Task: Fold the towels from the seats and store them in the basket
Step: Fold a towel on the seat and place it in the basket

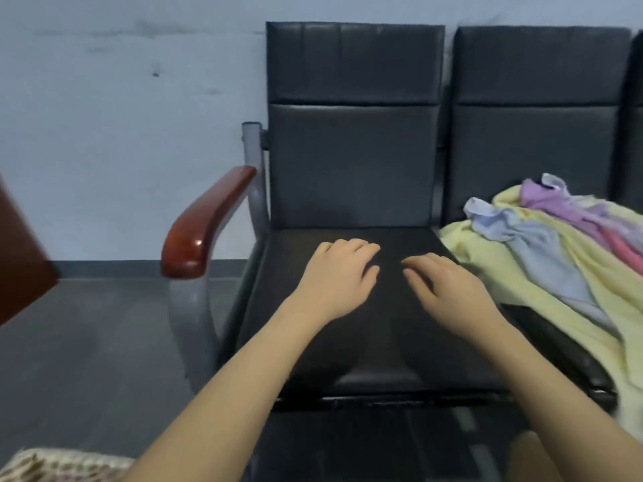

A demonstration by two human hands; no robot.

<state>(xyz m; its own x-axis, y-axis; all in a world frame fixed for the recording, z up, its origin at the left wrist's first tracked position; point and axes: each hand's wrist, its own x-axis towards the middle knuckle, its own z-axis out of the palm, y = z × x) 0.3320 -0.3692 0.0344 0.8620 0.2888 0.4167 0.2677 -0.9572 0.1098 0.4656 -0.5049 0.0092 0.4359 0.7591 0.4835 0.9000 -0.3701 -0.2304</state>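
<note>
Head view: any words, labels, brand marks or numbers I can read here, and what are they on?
None: no readable text in this view.
Seats: plain black padding, no label showing.
Towels: plain yellow, blue, purple and pink cloth, no tag visible.
Wooden armrest and wall: only scuffs, no signs.
Woven item at bottom left: pattern only, blurred.

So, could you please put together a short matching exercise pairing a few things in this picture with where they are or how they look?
Things:
1. left hand
2. yellow towel
3. wooden armrest
4. woven basket

Descriptions:
A. glossy reddish-brown, at the left end of the seats
B. crumpled on the right-hand seat
C. open, over the bare black seat
D. at the bottom left corner, only partly in view

Pairs: 1-C, 2-B, 3-A, 4-D
</note>
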